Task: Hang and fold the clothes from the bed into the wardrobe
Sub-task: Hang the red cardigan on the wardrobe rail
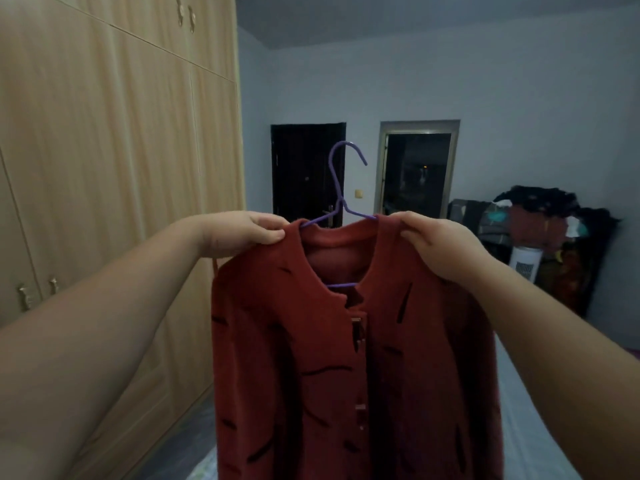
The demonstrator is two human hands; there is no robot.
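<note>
A: What do the two hands hold at the centre of the bedroom?

B: A red cardigan [349,358] with dark dashes, draped on a purple hanger [341,202]. The left hand [242,233] pinches the shoulder at 10 o'clock from the collar; the right hand [440,244] pinches the opposite shoulder at 2 o'clock. Both have fingers curled onto the fabric.

A: And the hanger?

B: Its hook rises at 12 o'clock above the collar, free of any rail; its lower bar shows inside the neckline.

A: Where is the wardrobe?

B: At 9 o'clock, a pale wooden wardrobe [104,150] stands with doors closed. The bed [530,410] lies at 5 o'clock beneath the cardigan's hem. A heap of clothes [540,220] sits at 3 o'clock against the far wall, a dark door [304,168] behind the hook.
</note>
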